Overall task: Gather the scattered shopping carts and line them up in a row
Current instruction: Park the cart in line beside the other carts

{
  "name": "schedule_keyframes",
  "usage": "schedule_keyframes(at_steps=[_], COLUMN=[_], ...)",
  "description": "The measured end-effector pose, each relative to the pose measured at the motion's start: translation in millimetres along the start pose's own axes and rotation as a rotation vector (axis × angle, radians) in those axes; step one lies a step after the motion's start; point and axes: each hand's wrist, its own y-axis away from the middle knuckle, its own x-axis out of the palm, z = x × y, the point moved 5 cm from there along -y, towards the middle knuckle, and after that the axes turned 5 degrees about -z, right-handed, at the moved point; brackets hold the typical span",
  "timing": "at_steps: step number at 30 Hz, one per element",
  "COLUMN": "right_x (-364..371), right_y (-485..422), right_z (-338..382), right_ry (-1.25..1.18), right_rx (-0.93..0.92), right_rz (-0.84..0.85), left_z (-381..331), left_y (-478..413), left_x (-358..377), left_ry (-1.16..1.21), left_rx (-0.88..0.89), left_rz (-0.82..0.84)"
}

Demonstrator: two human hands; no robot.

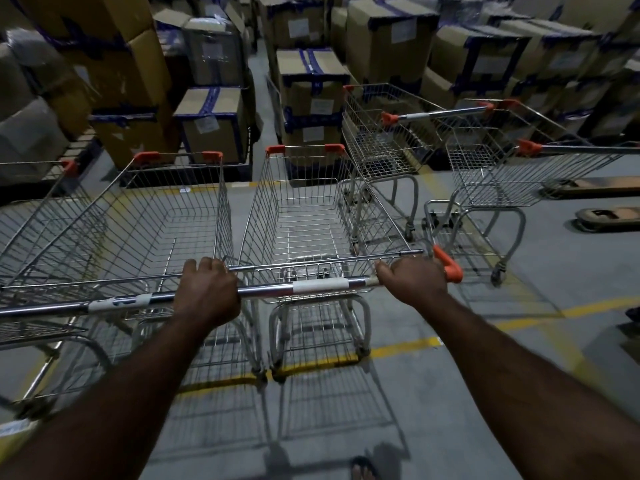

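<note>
Two hands grip the handle bar [304, 287] of the middle cart [311, 216], which sits at the centre of the frame: the left hand [207, 292] is clenched round the bar's left end, the right hand [414, 284] wrapped round its right end beside the orange end cap [448, 268]. Just to its left stands a second cart [138, 220], side by side and nearly touching, with a third cart [31, 223] at the far left edge. Two more carts, one [384, 147] and another [498, 168], stand askew at upper right. Yellow floor lines [398, 349] cross the grey concrete floor [467, 403]. Stacked cardboard boxes [311, 95] fill the upper frame.
</note>
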Motion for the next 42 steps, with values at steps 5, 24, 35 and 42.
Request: schedule_keyframes(at_steps=[5, 24, 35, 42], right_x=[-2.0, -2.6, -0.8, -1.1], right_y=[-1.0, -17.1, -19.0, -18.3], right_z=[-0.1, 3.3, 3.6, 4.1], right_ry=[-0.002, 0.0, 0.002, -0.01], right_rx=[0.001, 0.009, 0.008, 0.005], right_rz=[0.007, 0.008, 0.019, 0.036], left_z=[1.2, 4.9, 6.0, 6.5], left_y=[-2.9, -20.9, -23.4, -25.6], left_x=[-1.6, 8.2, 10.7, 15.8], left_ry=[0.003, -0.005, 0.003, 0.012], left_rx=[0.003, -0.028, -0.04, -0.018], left_rz=[-0.025, -0.01, 0.016, 0.081])
